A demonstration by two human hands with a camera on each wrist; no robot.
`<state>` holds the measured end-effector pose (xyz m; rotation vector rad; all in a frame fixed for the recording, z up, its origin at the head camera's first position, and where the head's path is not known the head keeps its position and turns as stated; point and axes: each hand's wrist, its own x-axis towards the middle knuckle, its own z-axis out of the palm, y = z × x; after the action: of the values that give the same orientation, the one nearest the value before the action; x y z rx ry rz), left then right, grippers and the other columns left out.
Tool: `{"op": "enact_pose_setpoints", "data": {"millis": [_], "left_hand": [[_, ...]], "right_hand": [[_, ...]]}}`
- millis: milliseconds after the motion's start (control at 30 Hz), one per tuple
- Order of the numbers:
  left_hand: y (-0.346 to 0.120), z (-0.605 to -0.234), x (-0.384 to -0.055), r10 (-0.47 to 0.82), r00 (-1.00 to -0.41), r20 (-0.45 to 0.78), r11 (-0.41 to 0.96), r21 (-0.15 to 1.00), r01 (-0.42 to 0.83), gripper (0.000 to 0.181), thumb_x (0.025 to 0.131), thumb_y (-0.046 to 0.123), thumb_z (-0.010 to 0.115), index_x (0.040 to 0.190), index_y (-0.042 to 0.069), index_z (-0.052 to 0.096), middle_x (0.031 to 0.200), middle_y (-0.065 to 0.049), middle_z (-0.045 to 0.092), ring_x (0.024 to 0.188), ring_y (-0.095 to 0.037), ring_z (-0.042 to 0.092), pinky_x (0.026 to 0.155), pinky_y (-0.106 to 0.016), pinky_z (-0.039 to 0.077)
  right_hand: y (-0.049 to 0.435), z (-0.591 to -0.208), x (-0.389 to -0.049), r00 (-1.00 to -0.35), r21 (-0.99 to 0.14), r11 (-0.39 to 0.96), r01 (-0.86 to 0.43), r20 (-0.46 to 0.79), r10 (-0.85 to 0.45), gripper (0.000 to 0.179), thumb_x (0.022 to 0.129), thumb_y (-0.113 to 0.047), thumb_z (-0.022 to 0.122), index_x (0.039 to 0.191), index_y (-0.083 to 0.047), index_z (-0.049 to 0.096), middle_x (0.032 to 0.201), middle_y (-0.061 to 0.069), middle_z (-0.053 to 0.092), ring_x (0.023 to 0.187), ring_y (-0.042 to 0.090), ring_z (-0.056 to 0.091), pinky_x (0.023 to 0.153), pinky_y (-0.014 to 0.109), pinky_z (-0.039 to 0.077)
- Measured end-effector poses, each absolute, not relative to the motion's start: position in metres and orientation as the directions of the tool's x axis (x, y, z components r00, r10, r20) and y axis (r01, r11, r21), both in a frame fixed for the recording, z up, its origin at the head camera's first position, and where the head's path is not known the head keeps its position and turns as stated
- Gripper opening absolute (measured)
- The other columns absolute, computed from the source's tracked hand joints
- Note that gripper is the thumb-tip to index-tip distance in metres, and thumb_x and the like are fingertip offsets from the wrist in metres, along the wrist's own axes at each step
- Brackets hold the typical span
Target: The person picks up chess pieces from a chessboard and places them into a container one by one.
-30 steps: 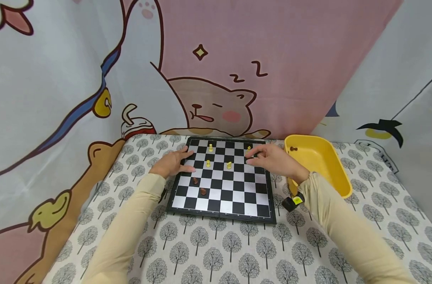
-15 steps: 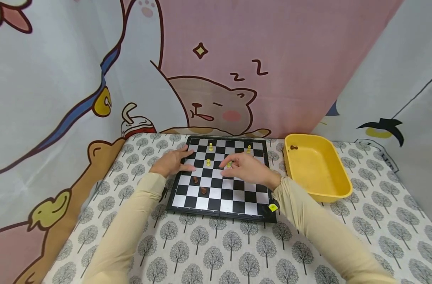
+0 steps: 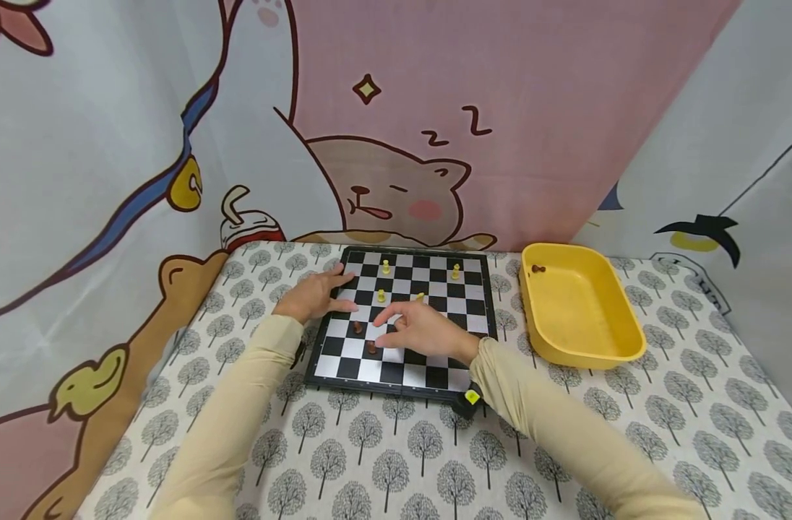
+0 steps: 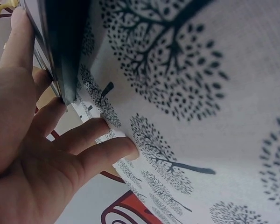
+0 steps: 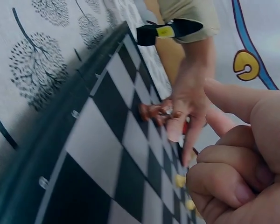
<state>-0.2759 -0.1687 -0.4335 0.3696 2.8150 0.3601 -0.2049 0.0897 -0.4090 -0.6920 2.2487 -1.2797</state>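
Observation:
A black-and-white chessboard (image 3: 396, 375) lies on the table. My left hand (image 3: 310, 296) rests on its left edge, thumb and index finger laid over the border; the left wrist view shows the other fingers (image 4: 107, 154) beside the edge, spread. My right hand (image 3: 428, 328) hovers over the board, holding nothing, its index finger and thumb apart and the other fingers curled in. Its thumb tip overlaps the nearer brown chess piece (image 3: 371, 347). A second brown piece (image 3: 358, 328) stands just beyond. Of several pale yellow pieces, one (image 3: 419, 297) is partly hidden behind the right hand.
A yellow plastic tub (image 3: 581, 354) stands right of the board with a brown chess piece (image 3: 538, 269) lying in it. More yellow pieces stand at the board's far side, one at the right (image 3: 456, 272). A patterned curtain hangs behind the table.
My right hand has moved left and nearer across the board, from the yellow piece at the far right, past the middle one, to the brown pieces. The left hand has stayed in place.

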Motion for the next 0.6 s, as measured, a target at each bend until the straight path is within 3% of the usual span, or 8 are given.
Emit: {"op": "enact_pose_setpoints", "data": {"millis": [267, 600], "left_hand": [[-0.168, -0.432, -0.275, 0.289, -0.926, -0.243, 0.936, 0.275, 0.22, 0.085, 0.089, 0.062, 0.063, 0.161, 0.032, 0.029, 0.173, 0.0, 0.014, 0.155, -0.041, 0.025, 0.121, -0.057, 0.036], [-0.169, -0.432, -0.275, 0.298, -0.923, -0.245, 0.933, 0.277, 0.228, 0.085, 0.09, 0.062, 0.063, 0.162, 0.032, 0.029, 0.174, 0.0, 0.013, 0.155, -0.04, 0.028, 0.12, -0.056, 0.038]], "right_hand": [[0.08, -0.425, -0.202, -0.742, -0.919, 0.381, -0.106, -0.182, -0.645, 0.038, 0.091, -0.019, 0.078, 0.124, -0.004, 0.066, 0.053, -0.009, 0.034, 0.045, 0.007, 0.028, 0.046, 0.02, 0.029], [0.072, -0.438, -0.204, -0.751, -0.911, 0.396, -0.117, -0.179, -0.635, 0.035, 0.089, -0.019, 0.08, 0.121, -0.007, 0.07, 0.056, -0.007, 0.045, 0.048, 0.008, 0.036, 0.05, 0.021, 0.035]]}}
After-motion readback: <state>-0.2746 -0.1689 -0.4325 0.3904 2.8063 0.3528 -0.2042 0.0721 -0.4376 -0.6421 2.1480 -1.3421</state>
